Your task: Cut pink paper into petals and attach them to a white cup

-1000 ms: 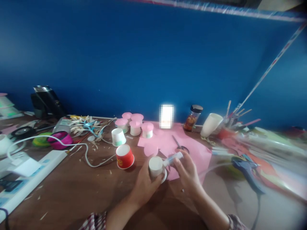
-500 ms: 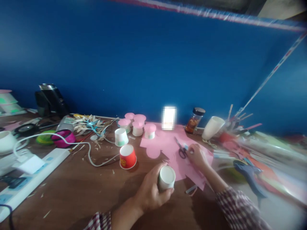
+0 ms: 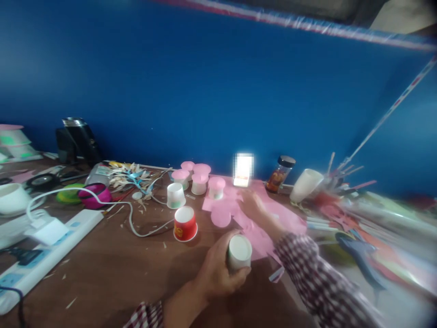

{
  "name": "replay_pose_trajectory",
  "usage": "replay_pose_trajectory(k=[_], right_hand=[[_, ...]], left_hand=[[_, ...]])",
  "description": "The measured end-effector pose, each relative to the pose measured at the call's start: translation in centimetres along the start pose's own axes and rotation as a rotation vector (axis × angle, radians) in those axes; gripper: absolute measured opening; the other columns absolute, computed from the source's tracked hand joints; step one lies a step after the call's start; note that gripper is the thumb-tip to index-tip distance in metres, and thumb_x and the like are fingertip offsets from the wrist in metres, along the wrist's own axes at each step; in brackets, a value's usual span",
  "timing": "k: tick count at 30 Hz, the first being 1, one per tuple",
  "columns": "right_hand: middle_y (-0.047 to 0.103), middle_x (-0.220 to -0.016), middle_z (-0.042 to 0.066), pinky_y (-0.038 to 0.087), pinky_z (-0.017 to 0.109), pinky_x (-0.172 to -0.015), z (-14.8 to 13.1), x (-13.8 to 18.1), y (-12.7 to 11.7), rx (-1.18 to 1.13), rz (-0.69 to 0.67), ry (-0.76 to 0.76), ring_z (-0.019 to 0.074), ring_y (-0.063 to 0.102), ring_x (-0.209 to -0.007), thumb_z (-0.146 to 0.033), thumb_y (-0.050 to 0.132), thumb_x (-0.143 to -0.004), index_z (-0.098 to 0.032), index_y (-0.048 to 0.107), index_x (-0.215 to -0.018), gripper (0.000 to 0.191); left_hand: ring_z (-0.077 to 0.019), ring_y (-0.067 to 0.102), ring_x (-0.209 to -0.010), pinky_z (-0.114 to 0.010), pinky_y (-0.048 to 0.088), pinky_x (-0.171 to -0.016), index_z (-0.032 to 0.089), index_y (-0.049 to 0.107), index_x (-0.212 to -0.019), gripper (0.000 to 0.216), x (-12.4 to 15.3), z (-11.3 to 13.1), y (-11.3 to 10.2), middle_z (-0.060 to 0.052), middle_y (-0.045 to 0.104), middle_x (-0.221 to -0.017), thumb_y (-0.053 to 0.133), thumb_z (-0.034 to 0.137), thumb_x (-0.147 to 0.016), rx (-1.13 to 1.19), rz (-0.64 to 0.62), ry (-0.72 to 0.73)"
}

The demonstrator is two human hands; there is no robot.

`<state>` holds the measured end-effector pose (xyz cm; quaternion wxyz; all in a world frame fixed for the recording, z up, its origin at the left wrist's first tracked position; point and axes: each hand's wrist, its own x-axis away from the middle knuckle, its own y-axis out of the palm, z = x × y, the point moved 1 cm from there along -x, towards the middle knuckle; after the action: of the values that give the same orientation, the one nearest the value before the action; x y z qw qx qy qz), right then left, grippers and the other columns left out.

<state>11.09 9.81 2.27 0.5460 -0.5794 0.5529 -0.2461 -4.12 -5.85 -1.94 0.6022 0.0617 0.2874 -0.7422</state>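
In the middle foreground my left hand [image 3: 220,264] is wrapped round a white paper cup [image 3: 240,253], its pale round end facing up. My right hand [image 3: 251,206] reaches forward over the pink paper [image 3: 290,218], below a bright, blurred-out upright panel [image 3: 243,171]. Its fingers are smeared, so whether they hold anything does not show. The scissors seen earlier are hidden by that hand and arm. Left of the paper stand a red paper cup [image 3: 185,224] and a white cup with a green patch [image 3: 175,196], with several pink-topped cups [image 3: 200,180] behind them.
A white power strip [image 3: 78,230] with a plugged-in charger [image 3: 48,231] lies at left, its cable crossing the table. Behind are wood scraps [image 3: 131,175] and a dark-lidded jar [image 3: 280,174]. At right lie a blurred glue gun [image 3: 362,259] and craft supplies.
My right hand has moved forward and left, from beside the scissors to the back of the pink paper. The left hand still holds the white cup. The view has shifted slightly.
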Motion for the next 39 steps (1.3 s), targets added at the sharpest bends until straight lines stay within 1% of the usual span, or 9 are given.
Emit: replay_pose_trajectory(k=[5, 10, 13, 16, 19, 21, 27, 31, 39], right_hand=[[0.067, -0.103, 0.015, 0.046, 0.037, -0.082, 0.0, -3.3, 2.8, 0.003, -0.032, 0.038, 0.0278, 0.06, -0.098, -0.02, 0.06, -0.082, -0.013, 0.064, -0.101, 0.021], [0.068, -0.1, 0.015, 0.046, 0.036, -0.079, 0.0, -3.6, 3.1, -0.06, -0.025, 0.067, 0.0282, 0.061, -0.097, -0.017, 0.059, -0.082, -0.015, 0.065, -0.094, 0.014], [0.069, -0.101, 0.014, 0.048, 0.037, -0.077, 0.1, -2.7, 1.9, -0.149, -0.014, 0.081, 0.0277, 0.063, -0.093, -0.024, 0.057, -0.085, -0.016, 0.065, -0.099, 0.018], [0.071, -0.101, 0.008, 0.051, 0.033, -0.075, -0.1, -0.4, -0.1, -0.279, -0.022, 0.059, 0.0208, 0.066, -0.088, -0.033, 0.051, -0.091, -0.018, 0.064, -0.109, 0.027], [0.071, -0.099, 0.008, 0.055, 0.033, -0.073, -0.4, 3.2, -2.5, -0.654, -0.082, -0.003, 0.0197, 0.067, -0.085, -0.039, 0.056, -0.088, -0.017, 0.065, -0.111, 0.033], [0.071, -0.097, 0.008, 0.056, 0.036, -0.071, -0.7, 5.6, -3.9, -0.779, -0.101, -0.014, 0.0205, 0.067, -0.083, -0.037, 0.059, -0.085, -0.018, 0.067, -0.109, 0.032], [0.071, -0.1, 0.006, 0.052, 0.041, -0.083, -2.0, 10.0, -5.3, -0.493, -0.088, -0.199, 0.0234, 0.065, -0.091, -0.024, 0.064, -0.081, -0.025, 0.068, -0.109, 0.029], [0.069, -0.108, 0.008, 0.05, 0.041, -0.085, -2.7, 10.9, -5.0, -0.388, -0.056, -0.289, 0.0257, 0.062, -0.098, -0.023, 0.063, -0.082, -0.026, 0.064, -0.116, 0.035], [0.064, -0.119, 0.01, 0.048, 0.042, -0.09, -3.8, 11.7, -4.5, -0.327, -0.028, -0.333, 0.0267, 0.057, -0.107, -0.019, 0.062, -0.082, -0.021, 0.06, -0.121, 0.04]], left_hand=[[-0.0298, 0.055, -0.114, -0.045, 0.043, -0.099, 0.019, 0.041, -0.134, 0.072, -0.1, -0.8, -0.1, -0.013, 0.058, -0.124, 0.068, 0.026, -0.068, -0.06, 0.062, -0.036], [-0.0291, 0.054, -0.117, -0.045, 0.042, -0.1, 0.018, 0.039, -0.135, 0.069, -0.5, -1.1, -0.3, -0.014, 0.056, -0.128, 0.065, 0.026, -0.072, -0.112, 0.141, -0.068], [-0.0283, 0.052, -0.12, -0.044, 0.04, -0.102, 0.017, 0.036, -0.135, 0.068, -0.7, -1.1, -0.4, -0.016, 0.053, -0.131, 0.064, 0.027, -0.074, -0.145, 0.172, -0.085], [-0.0288, 0.053, -0.118, -0.044, 0.042, -0.099, 0.016, 0.034, -0.134, 0.07, -0.9, -1.1, -0.4, -0.016, 0.055, -0.129, 0.065, 0.029, -0.073, -0.162, 0.181, -0.164], [-0.03, 0.056, -0.113, -0.045, 0.044, -0.096, 0.015, 0.035, -0.133, 0.07, -1.0, -1.0, -0.5, -0.016, 0.058, -0.124, 0.066, 0.03, -0.071, -0.15, 0.184, -0.266], [-0.0297, 0.058, -0.11, -0.045, 0.044, -0.094, 0.016, 0.032, -0.136, 0.075, -1.0, -0.9, -0.4, -0.014, 0.06, -0.121, 0.066, 0.031, -0.071, -0.129, 0.166, -0.302], [-0.0283, 0.06, -0.107, -0.042, 0.047, -0.09, 0.021, 0.02, -0.144, 0.088, -1.0, -1.4, 0.1, -0.011, 0.061, -0.119, 0.066, 0.026, -0.07, -0.131, 0.137, -0.306], [-0.0287, 0.056, -0.115, -0.041, 0.046, -0.094, 0.019, 0.02, -0.144, 0.086, -0.9, -1.3, 0.1, -0.014, 0.057, -0.127, 0.065, 0.024, -0.071, -0.156, 0.128, -0.243], [-0.026, 0.055, -0.117, -0.04, 0.045, -0.096, 0.018, 0.007, -0.147, 0.093, -0.8, -1.0, 0.1, -0.015, 0.056, -0.13, 0.065, 0.025, -0.075, -0.085, 0.096, -0.17]])
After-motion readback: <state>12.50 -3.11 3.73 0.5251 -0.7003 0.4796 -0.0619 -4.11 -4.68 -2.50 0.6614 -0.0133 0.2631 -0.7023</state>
